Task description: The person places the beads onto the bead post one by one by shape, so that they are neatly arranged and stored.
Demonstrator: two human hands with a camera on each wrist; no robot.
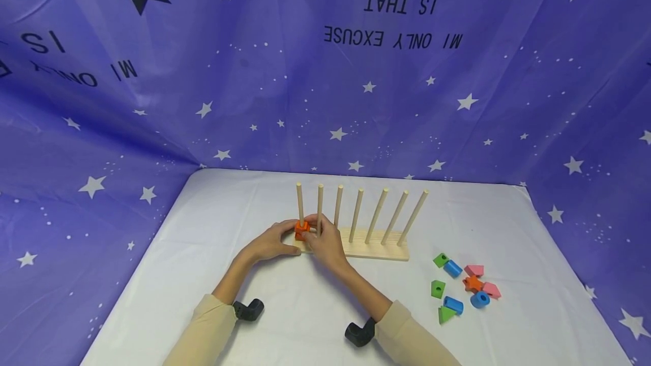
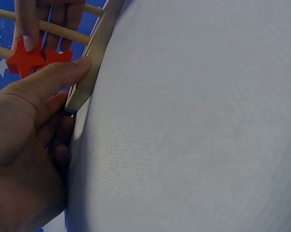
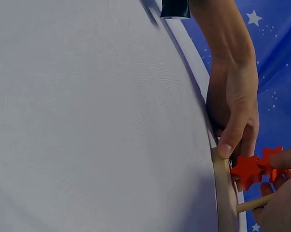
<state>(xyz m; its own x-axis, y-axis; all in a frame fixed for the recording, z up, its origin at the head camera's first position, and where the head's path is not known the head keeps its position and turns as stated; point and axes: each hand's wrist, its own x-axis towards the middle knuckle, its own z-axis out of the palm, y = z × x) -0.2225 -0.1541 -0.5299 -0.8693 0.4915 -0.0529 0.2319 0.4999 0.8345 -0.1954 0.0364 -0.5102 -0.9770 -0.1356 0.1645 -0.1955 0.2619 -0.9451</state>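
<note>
Peg stand: a wooden base (image 1: 376,250) bearing a row of seven upright pegs, set toward the far side of the white table (image 1: 305,326).
Leftmost peg (image 1: 300,203): the site of the work; two orange stars are stacked low on it, its top rising bare above them.
Lower star (image 3: 246,171): next to the base, partly masked by the left thumb in the left wrist view.
Upper star (image 2: 24,62): just above the lower star; the peg shows beyond its outer face, so it appears to be threaded.
Right hand (image 1: 328,246): reaches in among the pegs from the near side, thumb and fingers closed in a pinch on the upper star.
Left hand (image 1: 273,243): bent around the left end of the base, thumb at its near edge, fingers behind; the grip appears to steady the stand.
Done: judged by the present layout, only the leftmost peg has been loaded.
Left over: the other six pegs (image 1: 376,216) show no pieces; at the right lie a loose orange star (image 1: 473,283), green blocks (image 1: 438,288), blue cylinders (image 1: 454,305) and pink blocks (image 1: 491,290).
Stage: apparently early, with most visible pieces unplaced.
</note>
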